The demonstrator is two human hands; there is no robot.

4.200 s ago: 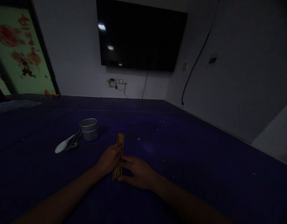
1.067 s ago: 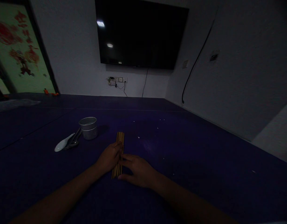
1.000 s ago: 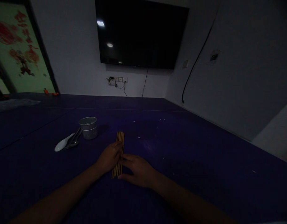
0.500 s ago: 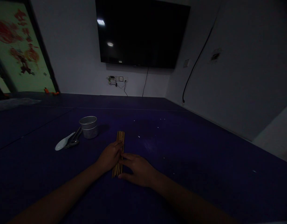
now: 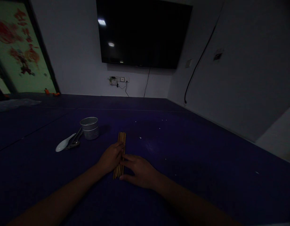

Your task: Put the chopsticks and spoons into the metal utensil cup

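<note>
A flat row of several wooden chopsticks (image 5: 122, 136) lies on the dark blue surface, pointing away from me. My left hand (image 5: 111, 157) is closed over the row from the left, its fingers across the middle of the sticks. From the right, my right hand (image 5: 142, 172) touches the row's edge with fingers and thumb apart, the thumb near the closer ends. Parts of the sticks are hidden under the fingers.
Left of the chopsticks stands a grey metal cup (image 5: 90, 129). Beside it lie a white spoon (image 5: 64, 144) and dark metal spoons (image 5: 75, 142). Small white bits are scattered over the blue surface (image 5: 206, 175). A television (image 5: 145, 34) hangs on the far wall.
</note>
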